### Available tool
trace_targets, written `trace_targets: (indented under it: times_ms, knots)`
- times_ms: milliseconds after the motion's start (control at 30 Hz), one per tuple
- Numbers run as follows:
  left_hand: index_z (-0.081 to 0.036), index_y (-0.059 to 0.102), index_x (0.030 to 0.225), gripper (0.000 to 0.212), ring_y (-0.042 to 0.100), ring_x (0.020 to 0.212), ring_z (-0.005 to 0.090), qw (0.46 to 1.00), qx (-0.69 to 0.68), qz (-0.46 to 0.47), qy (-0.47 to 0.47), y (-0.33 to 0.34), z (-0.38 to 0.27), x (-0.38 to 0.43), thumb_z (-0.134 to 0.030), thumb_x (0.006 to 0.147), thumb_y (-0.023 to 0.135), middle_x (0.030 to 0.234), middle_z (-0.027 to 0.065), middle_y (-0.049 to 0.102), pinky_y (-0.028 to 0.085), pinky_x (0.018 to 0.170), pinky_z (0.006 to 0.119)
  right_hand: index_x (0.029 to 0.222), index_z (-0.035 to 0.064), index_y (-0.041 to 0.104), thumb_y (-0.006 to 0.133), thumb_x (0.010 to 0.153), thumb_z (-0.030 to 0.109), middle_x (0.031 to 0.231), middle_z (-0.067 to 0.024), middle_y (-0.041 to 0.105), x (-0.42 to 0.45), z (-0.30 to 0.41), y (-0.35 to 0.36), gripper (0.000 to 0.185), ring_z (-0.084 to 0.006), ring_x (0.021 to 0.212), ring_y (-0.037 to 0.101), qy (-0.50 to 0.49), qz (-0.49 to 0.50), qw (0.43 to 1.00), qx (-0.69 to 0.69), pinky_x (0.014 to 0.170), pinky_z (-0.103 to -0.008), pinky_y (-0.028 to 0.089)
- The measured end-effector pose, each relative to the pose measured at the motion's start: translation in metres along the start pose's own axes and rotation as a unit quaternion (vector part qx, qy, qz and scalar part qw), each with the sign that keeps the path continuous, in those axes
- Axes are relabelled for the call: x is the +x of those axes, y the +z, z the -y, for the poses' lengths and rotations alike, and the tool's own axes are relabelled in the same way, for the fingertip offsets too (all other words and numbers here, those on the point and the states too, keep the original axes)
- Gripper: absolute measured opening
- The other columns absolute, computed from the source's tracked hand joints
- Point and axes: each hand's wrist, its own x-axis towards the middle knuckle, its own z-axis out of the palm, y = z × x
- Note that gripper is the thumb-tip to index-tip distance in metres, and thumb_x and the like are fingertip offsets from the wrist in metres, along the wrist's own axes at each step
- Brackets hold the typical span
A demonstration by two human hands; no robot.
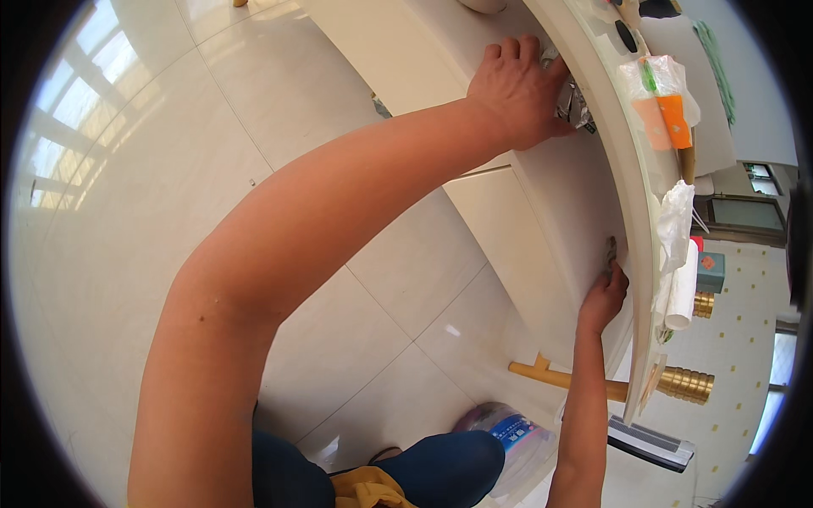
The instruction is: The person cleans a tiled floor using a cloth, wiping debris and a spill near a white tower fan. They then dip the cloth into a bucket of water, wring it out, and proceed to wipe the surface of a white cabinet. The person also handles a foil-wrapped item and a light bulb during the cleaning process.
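Note:
My left hand [517, 92] reaches in under the overhanging tabletop [619, 159] of a white table. Crumpled silver foil [575, 105] shows between its thumb and fingers, and the palm hides part of it. Lower down, my right hand [603, 301] is beside the pale surface [562, 184] under the tabletop. Its thumb and fingers are pinched on a small, blurred greyish cloth-like item [611, 251], whose exact kind I cannot tell.
On the tabletop stand a plastic tissue pack [660, 101], a crumpled white bag [674, 216] and a white roll [683, 292]. A wooden stool leg [559, 376] and a large water bottle [514, 438] are near my knee. Glossy tiles [375, 317] cover the floor.

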Motion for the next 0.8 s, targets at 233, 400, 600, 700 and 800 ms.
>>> trace_targets:
  times_ms: [233,400,600,700,800]
  knots:
    - [-0.018,0.060,0.131,0.050,0.037,0.127,0.0335,0.991,0.061,-0.111,0.037,0.077,-0.017,0.045,-0.035,0.085,0.066,0.138,0.0079,0.050,0.029,0.101,0.054,0.123,0.0074,0.061,0.048,0.089,0.007,0.122,-0.0146,0.060,-0.003,0.005,0.001,0.037,-0.0342,0.114,0.057,-0.005,-0.022,0.999,0.038,0.097,-0.0425,0.046]
    - [-0.018,0.062,0.129,0.044,0.042,0.126,0.0290,0.992,-0.034,-0.117,0.039,0.076,-0.024,0.039,-0.023,0.085,0.061,0.133,0.0078,0.056,0.029,0.101,0.053,0.123,0.0072,0.061,0.048,0.089,0.007,0.121,-0.0143,0.060,-0.004,0.011,-0.003,0.036,-0.0336,0.113,0.057,0.021,-0.004,0.999,0.040,0.096,-0.0420,0.046]
    - [-0.013,0.064,0.124,0.043,0.048,0.120,0.0291,0.991,-0.038,-0.107,0.074,0.051,-0.043,0.016,-0.021,0.082,0.064,0.126,0.0084,0.059,0.034,0.099,0.048,0.124,0.0075,0.062,0.048,0.090,0.007,0.120,-0.0143,0.061,0.000,-0.011,0.010,0.036,-0.0338,0.112,0.058,-0.023,-0.049,0.998,0.028,0.096,-0.0419,0.046]
    - [-0.009,0.063,0.121,0.045,0.050,0.116,0.0305,0.996,-0.053,-0.034,0.057,0.040,-0.048,-0.001,-0.017,0.077,0.066,0.121,0.0097,0.059,0.037,0.097,0.046,0.124,0.0076,0.062,0.048,0.090,0.008,0.120,-0.0145,0.061,-0.002,-0.009,0.011,0.037,-0.0340,0.112,0.058,-0.019,-0.046,0.998,0.035,0.096,-0.0422,0.046]
    - [-0.007,0.060,0.117,0.044,0.051,0.112,0.0324,0.991,-0.123,0.039,0.030,0.000,-0.054,-0.030,-0.010,0.073,0.067,0.114,0.0113,0.058,0.041,0.093,0.043,0.125,0.0079,0.062,0.048,0.090,0.009,0.122,-0.0148,0.062,-0.003,-0.006,0.011,0.037,-0.0342,0.115,0.057,-0.013,-0.049,0.998,0.028,0.097,-0.0425,0.046]
